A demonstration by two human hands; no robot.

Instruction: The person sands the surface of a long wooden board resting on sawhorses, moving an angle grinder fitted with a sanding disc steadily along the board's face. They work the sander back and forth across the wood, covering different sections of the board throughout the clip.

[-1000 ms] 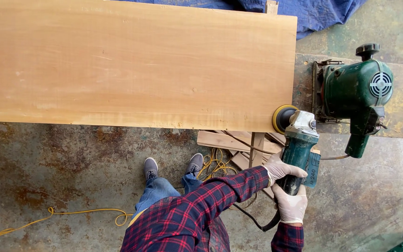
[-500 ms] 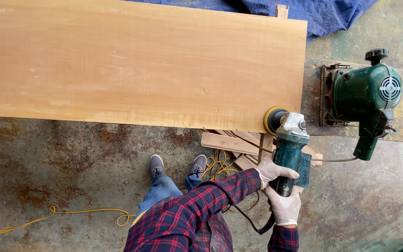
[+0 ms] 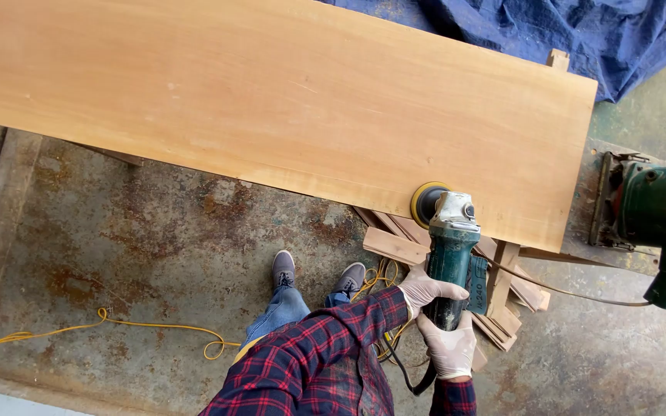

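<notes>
A long, pale wooden board (image 3: 287,108) lies across the upper view. Both my gloved hands grip the body of a green angle grinder (image 3: 450,254). Its yellow-rimmed sanding disc (image 3: 425,203) presses against the board's near edge, some way in from the right end. My left hand (image 3: 428,289) wraps the middle of the grinder's body, its plaid sleeve reaching in from the lower left. My right hand (image 3: 450,350) holds the rear of the handle, just below the left hand. The grinder's black cable (image 3: 402,370) hangs down from it.
A second green power tool (image 3: 657,216) sits at the right past the board's end. Wood offcuts (image 3: 502,296) are piled under the grinder. A yellow cord (image 3: 117,327) trails over the rusty metal floor (image 3: 156,254). My shoes (image 3: 283,270) stand near the board. Blue tarp (image 3: 549,31) lies at top right.
The grinder has slid left along the board's near edge, away from the right corner. Both hands kept their grip, and the view shifted with them.
</notes>
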